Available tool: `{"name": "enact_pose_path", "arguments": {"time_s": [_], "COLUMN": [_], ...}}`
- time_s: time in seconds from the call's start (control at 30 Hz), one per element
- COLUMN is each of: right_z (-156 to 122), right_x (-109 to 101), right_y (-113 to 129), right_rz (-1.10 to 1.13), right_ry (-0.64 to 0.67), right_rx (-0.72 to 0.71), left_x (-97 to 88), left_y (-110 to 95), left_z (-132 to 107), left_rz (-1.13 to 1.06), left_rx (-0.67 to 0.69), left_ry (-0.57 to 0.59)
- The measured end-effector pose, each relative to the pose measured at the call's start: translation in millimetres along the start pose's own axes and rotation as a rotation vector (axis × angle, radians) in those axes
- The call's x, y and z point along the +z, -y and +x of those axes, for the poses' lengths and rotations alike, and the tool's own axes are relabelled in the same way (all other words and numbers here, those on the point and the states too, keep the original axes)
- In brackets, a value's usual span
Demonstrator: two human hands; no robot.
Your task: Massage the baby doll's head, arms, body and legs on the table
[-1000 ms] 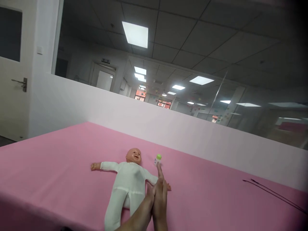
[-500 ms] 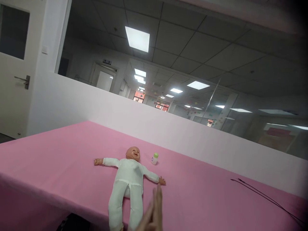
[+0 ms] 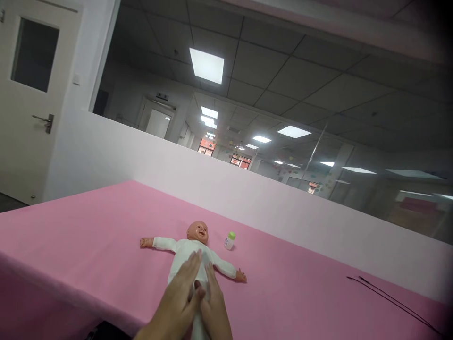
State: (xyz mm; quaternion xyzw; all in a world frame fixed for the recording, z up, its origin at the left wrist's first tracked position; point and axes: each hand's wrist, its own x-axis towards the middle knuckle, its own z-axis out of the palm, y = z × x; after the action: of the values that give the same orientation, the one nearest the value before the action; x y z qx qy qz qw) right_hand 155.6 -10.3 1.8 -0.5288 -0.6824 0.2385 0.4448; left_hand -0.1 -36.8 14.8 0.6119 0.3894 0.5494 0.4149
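A baby doll (image 3: 190, 250) in white clothes lies on its back with its arms spread. Over its lower body is my left hand (image 3: 179, 295), fingers stretched out and slightly blurred. Beside it my right hand (image 3: 215, 302) is also stretched out, palm turned toward the left one. The two hands meet or nearly meet at the thumbs, with a gap between the fingertips. Neither holds anything; whether they touch the doll I cannot tell. My hands and forearms hide most of the doll's legs. A small bottle with a green cap (image 3: 230, 241) stands right of the doll's head.
A pink cloth covers the table (image 3: 106, 226). Two thin black cords (image 3: 392, 302) lie at the right. Behind the table runs a white wall (image 3: 170, 165) with a wide window above it. A door (image 3: 35, 127) is at the left, and something dark shows below the table's front edge.
My hands have come up into view over the doll's body; earlier they were pressed together, blurred, at its lower right. They are now partly apart. The camera view has shifted slightly.
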Motion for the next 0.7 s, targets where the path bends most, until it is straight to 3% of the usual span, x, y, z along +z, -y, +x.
{"name": "enact_pose_path", "arguments": {"time_s": [0.03,0.13,0.27,0.37,0.43,0.57,0.7], "right_z": [11,36,67,95,112,116,78], "right_x": [1,12,26,29,31,35,38], "right_y": [-4,-21,-44,-58,-69,-92,-108], "right_rz": [-0.037,-0.123,-0.115,-0.067,-0.04,0.063,0.075], "right_ry": [0.068,0.166,0.227,0.205,0.1,-0.065,-0.065], "right_rx": [0.026,0.016,-0.041,-0.031,-0.003,0.096,0.125], "left_x": [-8.7,-23.0,-21.9,-20.1,-21.4,-29.7,-41.4], "left_y": [4,29,68,87,96,110,104], "left_z": [15,56,88,107,119,127,101], "left_rz": [0.147,0.41,0.587,0.635,0.638,0.577,0.473], "left_rx": [0.024,-0.079,-0.137,-0.13,-0.132,-0.16,-0.242], "left_ry": [-0.006,0.039,0.163,0.183,0.136,0.077,0.155]}}
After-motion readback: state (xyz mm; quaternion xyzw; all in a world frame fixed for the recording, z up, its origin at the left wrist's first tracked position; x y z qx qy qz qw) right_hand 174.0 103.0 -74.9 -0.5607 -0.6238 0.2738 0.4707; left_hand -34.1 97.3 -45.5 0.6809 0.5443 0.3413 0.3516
